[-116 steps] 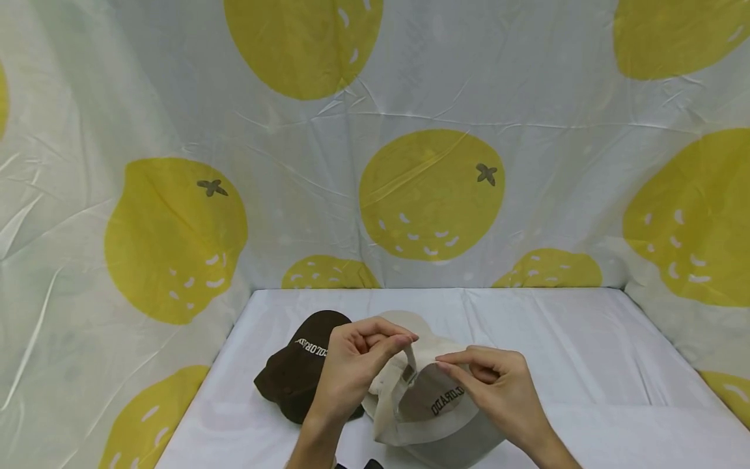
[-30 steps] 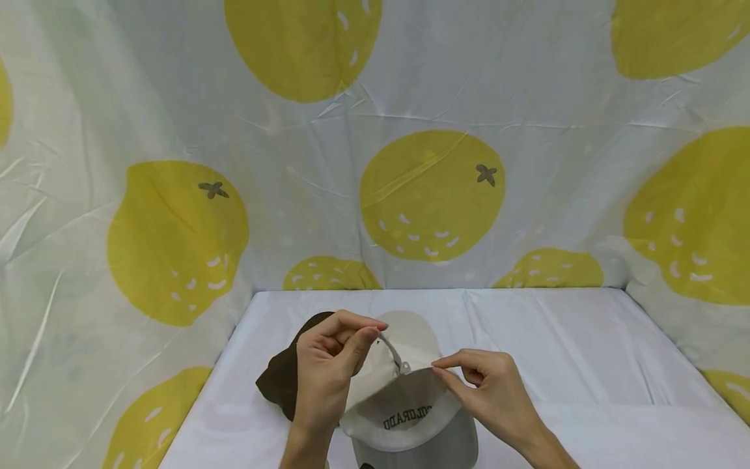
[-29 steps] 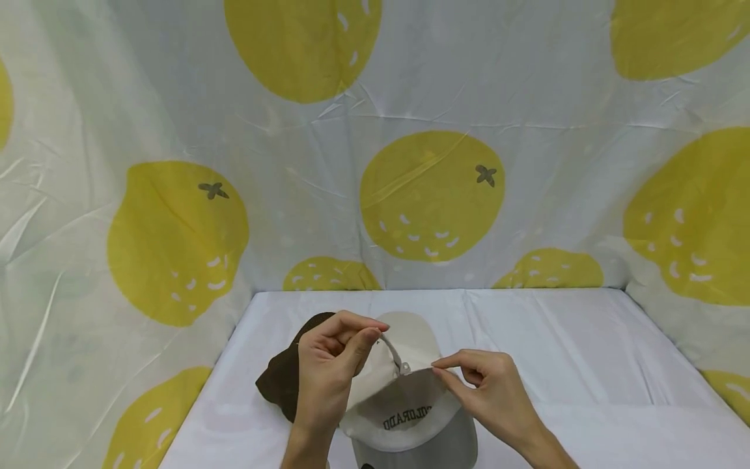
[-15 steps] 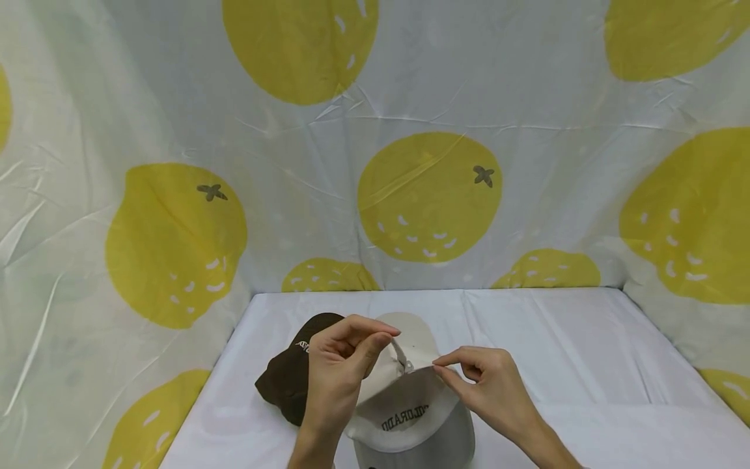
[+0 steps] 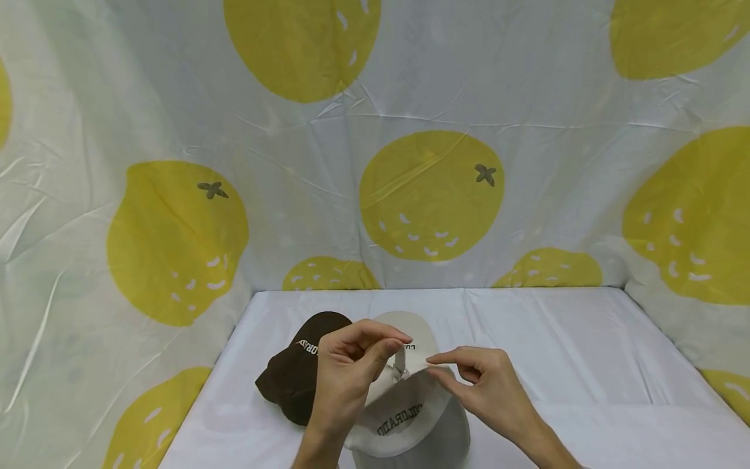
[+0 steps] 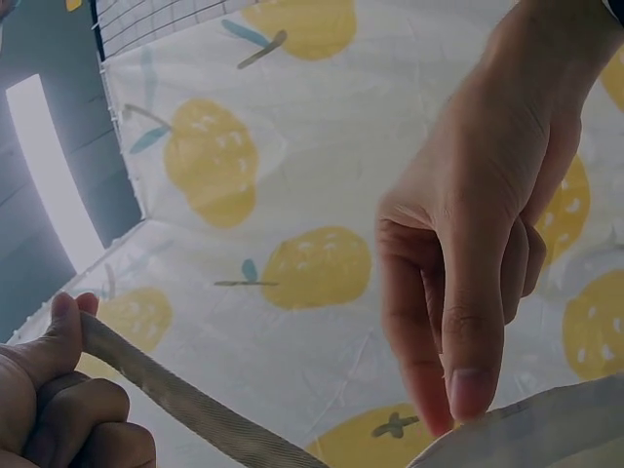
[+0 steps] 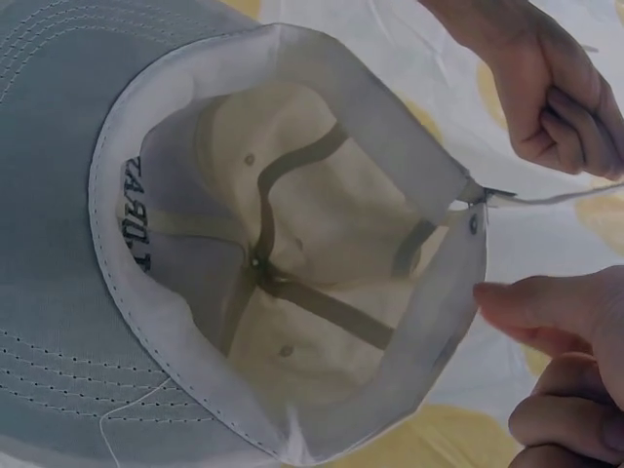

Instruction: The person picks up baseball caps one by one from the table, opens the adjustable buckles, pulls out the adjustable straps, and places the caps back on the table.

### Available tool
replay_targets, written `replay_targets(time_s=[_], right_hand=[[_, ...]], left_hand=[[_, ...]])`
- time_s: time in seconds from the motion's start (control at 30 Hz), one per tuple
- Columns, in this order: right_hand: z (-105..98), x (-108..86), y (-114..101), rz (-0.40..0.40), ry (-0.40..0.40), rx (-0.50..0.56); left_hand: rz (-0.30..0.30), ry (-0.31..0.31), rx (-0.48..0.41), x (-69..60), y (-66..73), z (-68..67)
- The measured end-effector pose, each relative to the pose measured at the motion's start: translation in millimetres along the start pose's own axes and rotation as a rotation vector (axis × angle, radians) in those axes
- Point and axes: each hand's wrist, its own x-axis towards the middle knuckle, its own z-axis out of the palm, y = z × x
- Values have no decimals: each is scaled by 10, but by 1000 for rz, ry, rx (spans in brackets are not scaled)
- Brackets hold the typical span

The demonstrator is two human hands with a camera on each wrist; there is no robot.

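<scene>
A pale baseball cap point(image 5: 389, 443) is held upside down, its opening towards me. Mirrored COLORADO stitching shows on the inside, and the grey brim point(image 7: 49, 244) points down. My left hand point(image 5: 351, 374) pinches the free end of the cap's back strap point(image 6: 195, 395) between thumb and fingers, drawing it upward from a small metal buckle point(image 7: 478, 198). Beside the buckle, my right hand point(image 5: 492, 384) pinches the rear edge of the cap by its sweatband point(image 7: 429, 322). The right fingertips' far side is partly hidden in the right wrist view.
A dark brown cap point(image 5: 290, 378) with white lettering lies to the left on the white-covered table point(image 5: 586, 365). Behind the held cap lies another pale cap point(image 5: 404, 324). A lemon-print curtain point(image 5: 305, 163) encloses the table at the back and sides.
Over the last second my left hand has shifted right, bringing the strap from a leftward slant to nearly upright. The cap has tilted slightly, and my right hand has barely moved.
</scene>
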Motion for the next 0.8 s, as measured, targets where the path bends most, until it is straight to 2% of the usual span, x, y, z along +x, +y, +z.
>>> replay_targets(time_s=[0.17,0.4,0.53,0.8], right_hand=[[16,-6,11,-35,-61,145],[103,-4,56,-74,-72,241],[147,-5,80,-106,-60,279],[181,-9,107,-164,-19,283]], left_hand=[[17,-19,-14,-4,-7,10],[39,-52,-34,-11,-14,26],[44,-61,-34,-15,-14,30],[57,-67,-45,-21,0,18]])
